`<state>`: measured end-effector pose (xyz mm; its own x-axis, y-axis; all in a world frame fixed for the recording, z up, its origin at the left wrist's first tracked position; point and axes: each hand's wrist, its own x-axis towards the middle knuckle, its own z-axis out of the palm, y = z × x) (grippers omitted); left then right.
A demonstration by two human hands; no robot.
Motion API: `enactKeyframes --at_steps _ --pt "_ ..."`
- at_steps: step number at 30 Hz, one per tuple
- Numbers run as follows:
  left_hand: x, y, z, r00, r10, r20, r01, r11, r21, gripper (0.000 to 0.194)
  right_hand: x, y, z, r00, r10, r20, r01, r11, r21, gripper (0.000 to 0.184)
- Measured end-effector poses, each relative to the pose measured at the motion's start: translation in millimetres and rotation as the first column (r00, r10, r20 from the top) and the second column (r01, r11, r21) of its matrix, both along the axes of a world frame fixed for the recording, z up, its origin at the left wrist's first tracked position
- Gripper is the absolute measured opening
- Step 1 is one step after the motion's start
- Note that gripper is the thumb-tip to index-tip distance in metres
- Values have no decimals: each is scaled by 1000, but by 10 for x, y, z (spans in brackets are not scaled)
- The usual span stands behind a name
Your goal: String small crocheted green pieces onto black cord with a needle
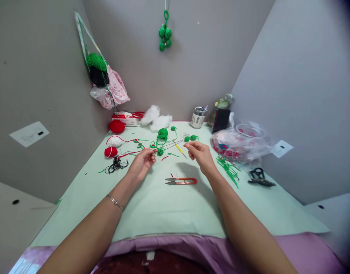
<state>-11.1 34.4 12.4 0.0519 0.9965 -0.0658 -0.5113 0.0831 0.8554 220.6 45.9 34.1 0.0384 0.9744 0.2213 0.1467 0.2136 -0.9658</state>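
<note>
My left hand [142,163] is closed in a pinch, with a small reddish bit at its fingertips too tiny to name. Close beside those fingertips is a small green yarn ball [160,152]. Thin dark thread [172,144] stretches from there toward my right hand [200,154], whose thumb and forefinger are pinched together; what they hold is too fine to see. Between the hands lies a yellow-handled crochet hook [178,148]. Orange-handled thread snips [181,181] rest nearer me. A green yarn skein [163,134] sits behind.
Red yarn [117,126], white yarn [115,141] and black cord [116,164] lie left. White stuffing [160,123] and a pen tin [198,118] stand at the back. Right are a plastic bag [237,142], green yarn scraps [228,169] and a black claw clip [260,178].
</note>
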Motion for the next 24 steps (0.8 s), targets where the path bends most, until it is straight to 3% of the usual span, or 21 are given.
enactKeyframes --at_steps 5,13,24 --pt "57 -77 0 986 -83 -147 91 995 45 15 62 29 8 983 -25 -182 22 1000 -18 31" --pt "169 -195 -27 887 -294 -356 325 945 29 18 133 86 25 900 -35 -435 24 999 -31 28" --pt "106 -110 -100 829 -246 -502 340 934 105 27 458 206 113 751 -96 -653 57 995 -80 16"
